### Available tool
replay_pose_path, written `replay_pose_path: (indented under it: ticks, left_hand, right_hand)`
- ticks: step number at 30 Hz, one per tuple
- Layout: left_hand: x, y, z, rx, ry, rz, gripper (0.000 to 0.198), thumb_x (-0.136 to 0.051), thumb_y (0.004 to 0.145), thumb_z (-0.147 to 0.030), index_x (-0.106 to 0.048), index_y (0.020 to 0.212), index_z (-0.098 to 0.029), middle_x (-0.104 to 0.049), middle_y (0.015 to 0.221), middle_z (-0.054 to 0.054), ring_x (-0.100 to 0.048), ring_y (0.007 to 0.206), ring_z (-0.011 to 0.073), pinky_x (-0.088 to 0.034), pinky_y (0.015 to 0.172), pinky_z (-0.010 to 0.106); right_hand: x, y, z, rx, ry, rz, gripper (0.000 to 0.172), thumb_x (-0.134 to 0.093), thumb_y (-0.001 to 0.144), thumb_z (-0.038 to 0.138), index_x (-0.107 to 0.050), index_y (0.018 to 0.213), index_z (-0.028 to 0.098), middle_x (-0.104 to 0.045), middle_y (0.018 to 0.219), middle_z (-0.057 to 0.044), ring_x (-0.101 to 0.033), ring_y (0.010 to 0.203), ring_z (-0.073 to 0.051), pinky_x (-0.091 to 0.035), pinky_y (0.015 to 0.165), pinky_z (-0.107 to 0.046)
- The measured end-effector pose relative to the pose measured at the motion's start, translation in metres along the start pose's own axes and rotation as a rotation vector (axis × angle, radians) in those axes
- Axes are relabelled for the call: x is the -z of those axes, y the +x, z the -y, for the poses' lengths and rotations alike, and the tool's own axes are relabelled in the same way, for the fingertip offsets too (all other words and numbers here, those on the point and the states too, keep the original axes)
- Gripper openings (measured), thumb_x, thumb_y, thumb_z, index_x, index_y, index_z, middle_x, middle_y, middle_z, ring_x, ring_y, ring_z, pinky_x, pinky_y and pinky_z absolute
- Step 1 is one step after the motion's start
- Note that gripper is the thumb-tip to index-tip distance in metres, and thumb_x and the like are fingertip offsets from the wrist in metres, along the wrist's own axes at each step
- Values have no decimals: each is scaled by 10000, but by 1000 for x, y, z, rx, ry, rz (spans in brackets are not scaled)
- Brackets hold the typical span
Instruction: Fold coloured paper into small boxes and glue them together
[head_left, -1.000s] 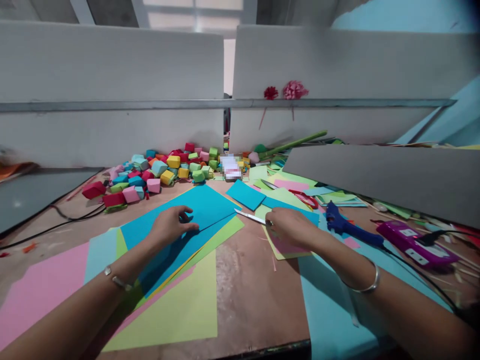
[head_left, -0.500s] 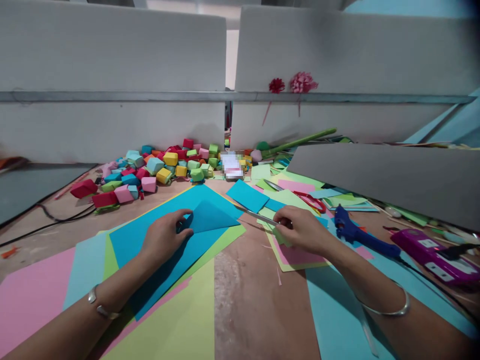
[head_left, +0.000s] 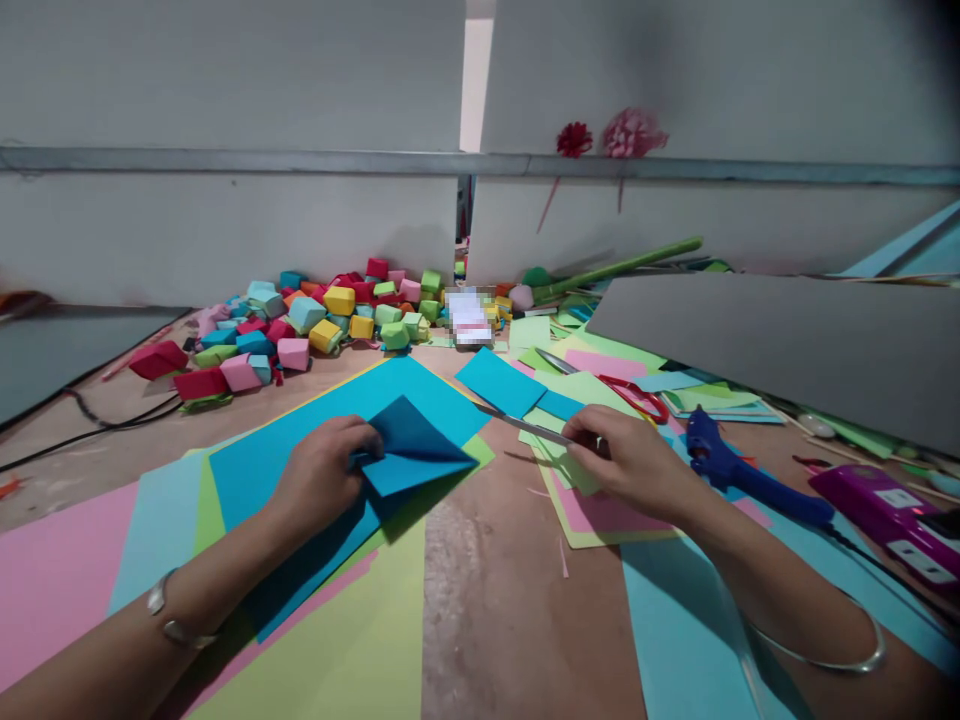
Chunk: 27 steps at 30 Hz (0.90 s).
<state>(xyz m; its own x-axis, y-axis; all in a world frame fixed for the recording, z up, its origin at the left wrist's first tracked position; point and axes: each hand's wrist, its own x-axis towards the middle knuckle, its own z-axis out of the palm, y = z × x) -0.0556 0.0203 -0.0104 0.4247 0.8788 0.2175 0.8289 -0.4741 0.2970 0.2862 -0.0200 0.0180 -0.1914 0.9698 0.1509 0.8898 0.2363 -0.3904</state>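
A folded blue paper [head_left: 420, 455] is pinched at its left edge by my closed left hand [head_left: 326, 475]. Its two layers part in a V and its tip points right, over a larger blue sheet [head_left: 277, 450] lying on the table. My right hand [head_left: 619, 450] is closed round the near end of a thin metal blade [head_left: 525, 428], whose point reaches up and left toward the folded paper without touching it. Beyond the blade lie a blue square [head_left: 499, 382] and a smaller blue piece [head_left: 559, 405] on green and pink paper.
Colourful paper cubes [head_left: 307, 313] are heaped at the back left, beside a phone [head_left: 470, 320]. Red-handled scissors [head_left: 634, 397], a blue glue gun [head_left: 757, 490] and a purple power strip [head_left: 892, 520] lie on the right. A grey board [head_left: 780, 350] leans behind them.
My left hand has closed on the folded blue paper, which has lifted and opened between its layers. The blade is still in my right hand. The view has shifted slightly.
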Motion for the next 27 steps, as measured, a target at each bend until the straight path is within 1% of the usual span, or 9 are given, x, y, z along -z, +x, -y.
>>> replay_pose_path:
  ticks: [4,6,10,13,16,18,21,24,27]
  left_hand:
    - [7,-6,-4,-126,115,185,526,-438,651,-14,-691,1052,-242,-631,1223,66,-617,1055,277,-498,825,369]
    - [10,-8,-6,-154,173,236,548,-400,698,-3,-675,1112,-233,-619,1261,77,-621,1065,278,-505,829,384]
    - [6,-6,-10,-138,195,152,381,-466,929,-310,-567,1281,-202,-674,1105,117,-629,993,289,-506,829,412]
    - [-1,-3,-12,-128,250,133,607,-536,908,-494,-437,1416,-178,-664,1072,136,-619,973,307,-508,812,428]
    - [-7,-2,-12,-159,307,136,595,-505,900,-566,-547,1337,-163,-633,1125,165,-592,1041,343,-495,858,477]
    - [-11,-2,-9,-182,307,99,599,-474,899,-605,-589,1289,-165,-569,1302,183,-507,1219,373,-436,977,525]
    - [-16,-3,-2,-213,246,169,610,-342,964,-574,-456,1415,-180,-342,1556,134,-276,1440,324,-271,1137,543]
    - [-18,-3,0,-217,223,300,589,-240,1001,-529,-244,1524,-258,-165,1618,64,-158,1483,278,-182,1172,560]
    - [-14,-3,-1,-205,236,348,582,-229,1000,-539,-183,1531,-305,-88,1619,33,-98,1488,281,-144,1176,578]
  right_hand:
    - [2,-2,-1,-16,-31,-14,111,-437,831,215,-542,805,190,-614,758,-53,-519,664,-177,-342,592,-279]
    - [2,-2,0,-33,-27,5,105,-428,829,210,-527,796,199,-601,711,-35,-502,626,-170,-322,569,-273]
    - [-1,0,-1,-45,-7,-13,116,-426,841,245,-522,790,204,-602,724,-33,-512,634,-172,-326,567,-270]
    - [-2,3,-4,-44,12,-39,183,-414,879,309,-526,779,204,-599,714,-31,-519,642,-174,-342,577,-274]
    - [-3,5,-8,-46,7,-73,197,-425,879,312,-528,751,204,-592,684,-24,-519,631,-171,-342,575,-275]
    - [-4,5,-9,-47,4,-92,186,-443,874,300,-533,745,203,-600,677,-22,-533,629,-170,-344,571,-272]
    - [-8,4,-11,-61,23,-106,156,-462,883,290,-576,828,198,-647,729,-29,-578,660,-175,-370,576,-270]
    - [-13,4,-14,-55,28,-128,181,-478,891,277,-623,958,192,-689,842,-55,-622,748,-197,-416,622,-287]
    - [-17,5,-17,-7,3,-133,197,-483,890,236,-663,958,191,-687,912,-80,-629,818,-214,-441,676,-308]
